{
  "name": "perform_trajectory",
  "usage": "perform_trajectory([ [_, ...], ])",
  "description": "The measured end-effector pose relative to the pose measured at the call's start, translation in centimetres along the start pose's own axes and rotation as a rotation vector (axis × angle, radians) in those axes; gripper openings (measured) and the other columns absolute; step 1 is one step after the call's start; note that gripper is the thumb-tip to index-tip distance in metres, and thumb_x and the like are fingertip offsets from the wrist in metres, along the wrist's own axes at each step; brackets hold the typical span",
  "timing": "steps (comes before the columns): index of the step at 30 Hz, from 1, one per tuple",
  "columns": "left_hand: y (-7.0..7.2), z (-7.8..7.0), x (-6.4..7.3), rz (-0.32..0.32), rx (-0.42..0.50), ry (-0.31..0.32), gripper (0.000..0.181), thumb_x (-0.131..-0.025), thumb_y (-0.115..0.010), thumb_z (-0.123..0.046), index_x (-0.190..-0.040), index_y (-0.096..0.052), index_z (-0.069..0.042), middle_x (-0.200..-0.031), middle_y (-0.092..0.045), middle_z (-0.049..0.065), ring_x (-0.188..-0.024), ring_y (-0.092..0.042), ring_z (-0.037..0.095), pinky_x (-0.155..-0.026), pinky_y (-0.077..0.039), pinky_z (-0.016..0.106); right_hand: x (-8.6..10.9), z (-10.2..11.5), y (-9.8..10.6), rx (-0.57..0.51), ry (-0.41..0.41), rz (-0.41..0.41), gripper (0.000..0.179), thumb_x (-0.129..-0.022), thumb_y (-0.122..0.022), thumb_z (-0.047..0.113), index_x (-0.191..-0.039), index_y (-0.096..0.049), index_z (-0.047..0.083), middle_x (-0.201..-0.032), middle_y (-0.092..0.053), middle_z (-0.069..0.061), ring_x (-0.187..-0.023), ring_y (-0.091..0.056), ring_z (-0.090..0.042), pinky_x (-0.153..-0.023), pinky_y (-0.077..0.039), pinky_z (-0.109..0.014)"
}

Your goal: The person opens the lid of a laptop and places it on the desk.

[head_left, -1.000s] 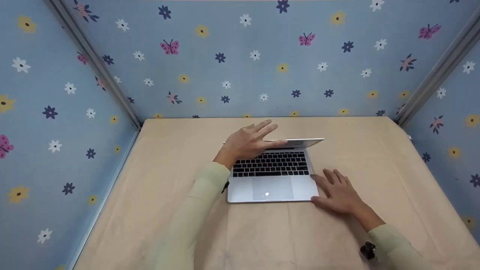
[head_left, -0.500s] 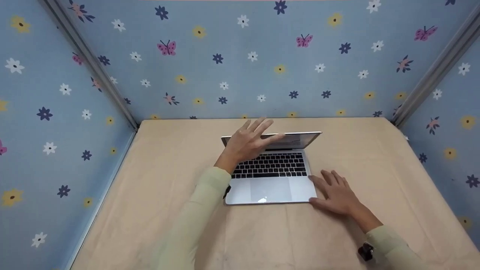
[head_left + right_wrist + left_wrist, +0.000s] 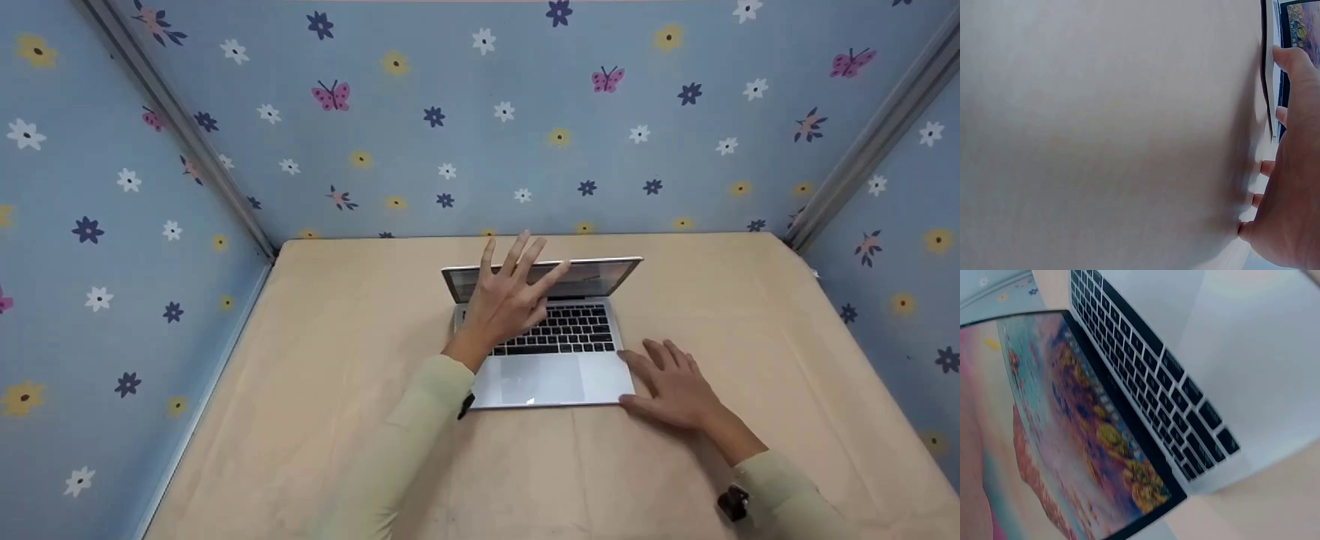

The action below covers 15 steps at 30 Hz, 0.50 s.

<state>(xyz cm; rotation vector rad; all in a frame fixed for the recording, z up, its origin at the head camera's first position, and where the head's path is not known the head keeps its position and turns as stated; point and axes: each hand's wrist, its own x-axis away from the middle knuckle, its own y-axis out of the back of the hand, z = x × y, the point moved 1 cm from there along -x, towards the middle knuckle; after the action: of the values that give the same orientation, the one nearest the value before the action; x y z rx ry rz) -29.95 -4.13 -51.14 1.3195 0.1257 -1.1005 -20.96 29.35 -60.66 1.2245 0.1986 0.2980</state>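
The laptop (image 3: 555,379) is sitting about midway between the left and right edges of the desk (image 3: 322,390), a bit short of the far edge. Its lid (image 3: 600,277) is standing up and leaning back, and the screen (image 3: 1084,410) is showing a bright picture. I think the lid is running the biggest risk: a hard push could be bending it back too far and hurting the fold at its bottom. That same push could be tipping the laptop or making it slide toward the far edge, because only a few fingertips are touching its right side. A palm sinking too low could be bumping the keys (image 3: 574,330).

The left part of the laptop is lying under the left hand (image 3: 504,300). That hand is hanging over the keys and in front of the screen with its fingers wide apart, and it is gripping nothing. I cannot tell if it is touching the lid.

The laptop is lying just to the left of the right hand (image 3: 675,386). That hand is not gripping either: its thumb (image 3: 1292,59) is touching the laptop by the near right corner, and its other fingers are reaching out along the right side. Past the desk's far edge, a blue wall (image 3: 480,82) is standing.
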Motion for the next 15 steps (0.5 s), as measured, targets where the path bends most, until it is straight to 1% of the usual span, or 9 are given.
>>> perform_trajectory([
  [3, -0.1, -0.8, 0.2, -0.025, 0.007, 0.052, 0.064, -0.104, -0.071, -0.045, -0.166, -0.054, -0.044, -0.174, -0.053, 0.01, -0.164, -0.05, 0.035, -0.125, -0.045, 0.075, 0.0, 0.1, 0.1, -0.005, 0.0, -0.007, 0.083, -0.098, -0.07, 0.068, -0.167, -0.055, 0.024, -0.174, -0.045, -0.029, -0.164, -0.034, -0.066, -0.125, -0.028, -0.091],
  [9, -0.3, -2.2, 0.5, -0.063, -0.002, 0.144, 0.062, -0.106, -0.065, -0.04, -0.167, -0.052, -0.047, -0.174, -0.051, 0.013, -0.164, -0.048, 0.041, -0.121, -0.044, 0.081, 0.0, -0.1, 0.1, 0.01, -0.004, -0.006, 0.083, -0.099, -0.069, 0.069, -0.167, -0.054, 0.025, -0.175, -0.044, -0.029, -0.165, -0.033, -0.066, -0.125, -0.028, -0.091],
  [12, -0.3, -2.8, 0.9, -0.059, -0.011, 0.191, 0.063, -0.106, -0.065, -0.04, -0.167, -0.051, -0.05, -0.174, -0.048, 0.013, -0.165, -0.046, 0.043, -0.12, -0.043, 0.083, 0.0, -0.1, 0.0, 0.011, -0.002, -0.006, 0.083, -0.099, -0.069, 0.069, -0.167, -0.054, 0.025, -0.174, -0.044, -0.03, -0.164, -0.033, -0.066, -0.124, -0.028, -0.091],
  [15, -0.3, -3.3, 1.1, -0.057, -0.039, 0.223, 0.066, -0.104, -0.07, -0.044, -0.167, -0.05, -0.052, -0.174, -0.045, 0.012, -0.165, -0.043, 0.043, -0.119, -0.042, 0.084, 0.1, -0.2, -0.1, 0.015, 0.001, -0.007, 0.083, -0.099, -0.069, 0.069, -0.168, -0.054, 0.025, -0.174, -0.045, -0.029, -0.164, -0.034, -0.066, -0.124, -0.029, -0.091],
])
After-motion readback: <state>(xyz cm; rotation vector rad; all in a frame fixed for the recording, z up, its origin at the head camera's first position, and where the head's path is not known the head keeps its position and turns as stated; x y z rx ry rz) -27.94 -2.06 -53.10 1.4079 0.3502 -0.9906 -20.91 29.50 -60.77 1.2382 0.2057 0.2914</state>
